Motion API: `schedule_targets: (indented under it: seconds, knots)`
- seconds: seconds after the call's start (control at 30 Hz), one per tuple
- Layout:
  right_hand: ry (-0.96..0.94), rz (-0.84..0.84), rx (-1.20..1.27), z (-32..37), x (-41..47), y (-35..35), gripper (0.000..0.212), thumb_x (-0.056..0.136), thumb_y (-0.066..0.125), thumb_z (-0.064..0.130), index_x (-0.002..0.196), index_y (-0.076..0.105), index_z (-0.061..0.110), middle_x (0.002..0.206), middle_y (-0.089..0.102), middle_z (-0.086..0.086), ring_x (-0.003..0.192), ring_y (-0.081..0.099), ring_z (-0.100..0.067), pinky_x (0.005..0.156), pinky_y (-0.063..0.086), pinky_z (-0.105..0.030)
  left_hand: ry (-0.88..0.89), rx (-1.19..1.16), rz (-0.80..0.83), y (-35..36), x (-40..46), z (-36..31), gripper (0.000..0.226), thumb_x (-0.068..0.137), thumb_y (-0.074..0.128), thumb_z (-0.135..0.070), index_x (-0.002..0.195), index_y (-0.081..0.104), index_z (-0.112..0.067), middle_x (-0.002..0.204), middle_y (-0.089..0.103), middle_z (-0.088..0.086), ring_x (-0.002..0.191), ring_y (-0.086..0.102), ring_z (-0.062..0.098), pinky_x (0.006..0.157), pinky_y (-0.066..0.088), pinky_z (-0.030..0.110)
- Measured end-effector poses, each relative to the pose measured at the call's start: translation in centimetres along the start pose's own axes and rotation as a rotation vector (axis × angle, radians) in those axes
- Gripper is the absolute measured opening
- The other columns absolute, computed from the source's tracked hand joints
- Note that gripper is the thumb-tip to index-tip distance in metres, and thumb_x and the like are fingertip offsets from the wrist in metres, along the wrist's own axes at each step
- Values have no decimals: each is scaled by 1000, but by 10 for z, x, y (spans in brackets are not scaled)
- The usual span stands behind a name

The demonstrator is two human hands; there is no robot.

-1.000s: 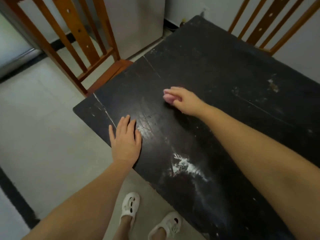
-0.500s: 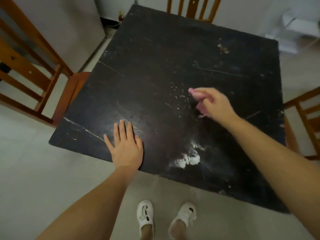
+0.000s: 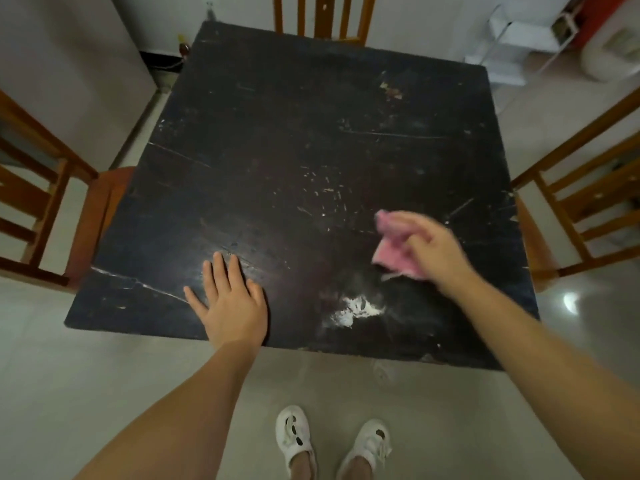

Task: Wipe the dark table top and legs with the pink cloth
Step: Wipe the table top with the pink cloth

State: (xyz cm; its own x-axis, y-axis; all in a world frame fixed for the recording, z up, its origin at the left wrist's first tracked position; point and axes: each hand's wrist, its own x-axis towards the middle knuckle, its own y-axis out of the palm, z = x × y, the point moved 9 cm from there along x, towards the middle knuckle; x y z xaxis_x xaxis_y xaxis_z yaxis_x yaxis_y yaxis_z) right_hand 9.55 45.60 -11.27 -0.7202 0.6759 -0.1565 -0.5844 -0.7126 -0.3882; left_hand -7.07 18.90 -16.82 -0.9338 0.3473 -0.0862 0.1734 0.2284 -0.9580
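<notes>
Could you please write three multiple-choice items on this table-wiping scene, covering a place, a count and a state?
1. Where is the white powdery smear on the dark scratched table top?
A. near edge, between the hands
B. far left corner
C. on the floor

2. How many brown wooden slatted chairs show?
A. one
B. three
C. five

3. What is the left hand doing?
A. gripping a table leg
B. lying flat, palm down
C. lifting a chair

Answers: 1 A, it lies between both hands; 2 B, left, far, right; 3 B, while the right hand holds the crumpled pink cloth.
</notes>
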Motion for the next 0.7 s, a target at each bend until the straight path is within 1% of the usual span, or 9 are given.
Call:
schedule_targets:
  seconds: [0.1,0.17,0.3,0.37,0.47,0.5,0.57,0.63,0.7]
  knots:
    - [170,-236,-330,-44,-2,-56,36,94,46,6,123,62,20,129,61,-1,118,56,-12,105,39,-26,-1,-10,-8,-1,0,-1,50,96,30,-28,145,24,-19,155,15,3,143,4,18,112,-8,50]
    - [-11,-176,-612,-51,-25,-26,40,89,44,3,123,62,10,134,56,-7,127,49,-22,113,28,-29,-2,-8,-6,-1,-1,-1,50,96,30,-28,144,25,-19,155,15,3,143,4,18,112,-7,50]
    - [-304,64,-505,-25,-78,79,47,78,40,-4,118,65,4,130,55,-2,129,40,-17,116,19,-23,1,-6,6,-1,-2,-2,50,96,28,-28,145,23,-18,155,14,3,143,3,17,112,-8,50]
    - [-319,138,-432,-12,-89,96,51,79,38,-4,123,62,8,132,54,1,131,37,-10,116,18,-19,2,-17,6,-2,-2,-2,50,96,28,-27,145,24,-18,155,14,3,143,3,17,112,-8,50]
    - [-169,-101,-139,-13,-85,39,47,86,41,-14,121,63,8,128,59,-2,120,54,-10,106,42,-28,4,-20,12,-1,-2,-2,50,96,28,-28,145,23,-19,156,13,3,143,2,17,112,-9,50]
    - [-44,-241,-33,-22,-87,8,42,90,43,-11,122,62,10,127,58,0,114,57,-5,97,48,-23,8,-19,9,-1,-1,-2,50,96,28,-28,145,23,-19,156,13,3,143,2,17,111,-9,50]
    - [132,-494,-164,-48,-106,-46,36,95,47,4,127,57,16,127,53,9,111,54,4,89,48,-12,14,-17,-1,-1,-1,-1,50,96,28,-28,144,24,-18,155,14,4,143,3,18,111,-9,50]
    - [201,-563,-451,-57,-122,-59,32,93,46,8,123,55,15,128,53,4,121,49,-8,103,43,-28,18,-10,-14,-1,-2,0,49,96,29,-28,144,25,-17,155,16,5,143,4,19,111,-8,51]
    - [51,-449,-601,-51,-119,-23,33,83,52,-5,114,56,7,127,53,-9,125,46,-23,108,37,-42,21,-5,-17,-1,-3,-1,49,96,30,-28,144,25,-17,155,17,5,143,5,20,111,-7,51]
